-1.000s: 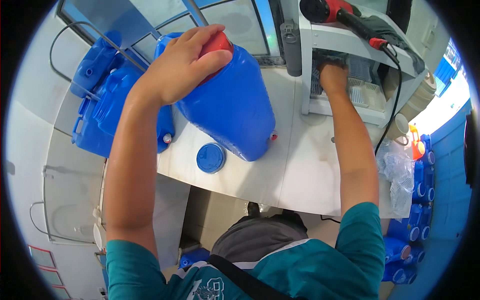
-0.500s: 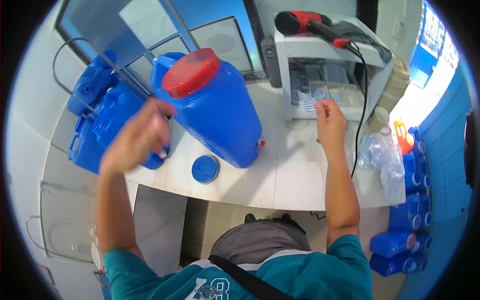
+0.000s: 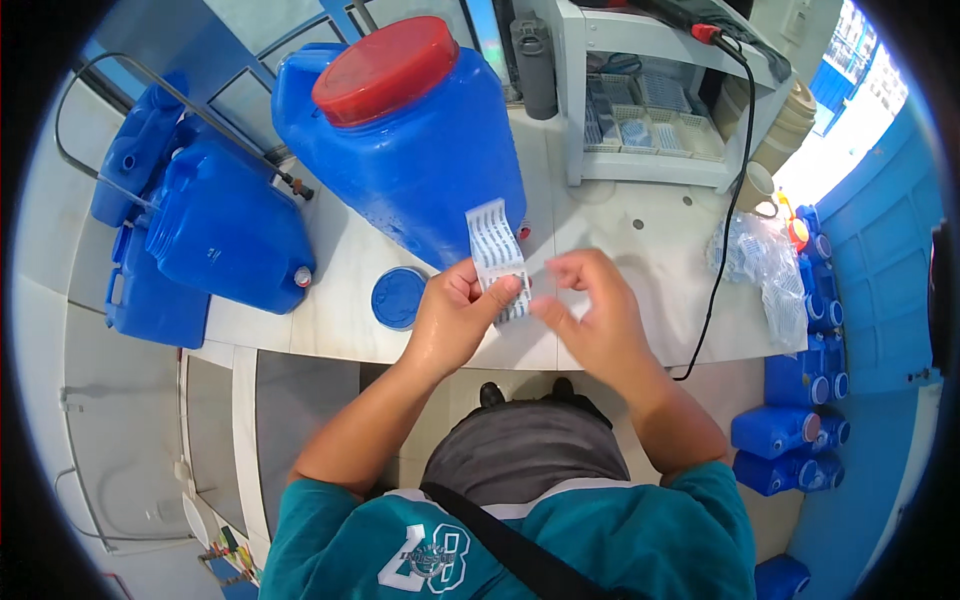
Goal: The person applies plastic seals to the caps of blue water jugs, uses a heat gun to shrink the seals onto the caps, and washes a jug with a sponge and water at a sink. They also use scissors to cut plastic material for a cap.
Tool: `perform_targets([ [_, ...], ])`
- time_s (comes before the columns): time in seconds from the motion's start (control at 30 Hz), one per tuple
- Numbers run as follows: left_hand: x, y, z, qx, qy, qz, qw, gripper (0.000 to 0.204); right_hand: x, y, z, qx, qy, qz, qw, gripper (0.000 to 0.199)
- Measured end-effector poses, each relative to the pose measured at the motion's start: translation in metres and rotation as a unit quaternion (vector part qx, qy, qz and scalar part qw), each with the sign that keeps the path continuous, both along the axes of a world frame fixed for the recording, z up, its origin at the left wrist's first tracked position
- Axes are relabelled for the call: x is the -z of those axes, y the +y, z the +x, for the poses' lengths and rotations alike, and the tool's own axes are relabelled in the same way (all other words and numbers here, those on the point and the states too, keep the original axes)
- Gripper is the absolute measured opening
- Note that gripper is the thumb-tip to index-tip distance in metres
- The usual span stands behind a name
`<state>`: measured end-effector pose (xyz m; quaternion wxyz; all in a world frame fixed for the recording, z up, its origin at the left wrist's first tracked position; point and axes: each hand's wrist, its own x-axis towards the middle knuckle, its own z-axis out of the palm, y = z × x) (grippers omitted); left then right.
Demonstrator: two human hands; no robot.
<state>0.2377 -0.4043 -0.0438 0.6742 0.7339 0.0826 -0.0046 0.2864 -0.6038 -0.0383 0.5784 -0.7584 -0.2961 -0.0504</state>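
One thin white strip with dark print (image 3: 496, 250) — pinched in the left hand (image 3: 448, 320), near a large blue plastic jug (image 3: 430, 165) | right hand (image 3: 602, 318) just beside, fingers parted, seemingly empty | slackened thumb could drop it

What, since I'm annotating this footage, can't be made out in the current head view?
All in the head view:
Printed strip: partly covered by the left hand.
Large blue jug: inside hidden by red lid and walls.
Black-and-red corded tool: cut off by the top edge.
Items in the trays: too small.
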Motion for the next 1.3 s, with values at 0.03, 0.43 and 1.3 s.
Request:
perform_targets([
  [0.03, -0.011, -0.01, -0.002, -0.013, -0.022, -0.002, 1.0, 0.022, 0.011, 0.004, 0.008, -0.007, 0.06, 0.045, 0.997, 0.036],
  [0.43, -0.03, 0.062, -0.018, 0.112, -0.096, -0.13, 0.98, 0.051, -0.052, -0.004, 0.061, -0.42, 0.252, 0.036, 0.871, 0.028],
  [1.3, -0.274, 0.123, 0.069, 0.179, -0.109, 0.562, 0.8, 0.065, -0.109, -0.015, 0.082, -0.355, 0.05, -0.156, 0.92, 0.022],
])
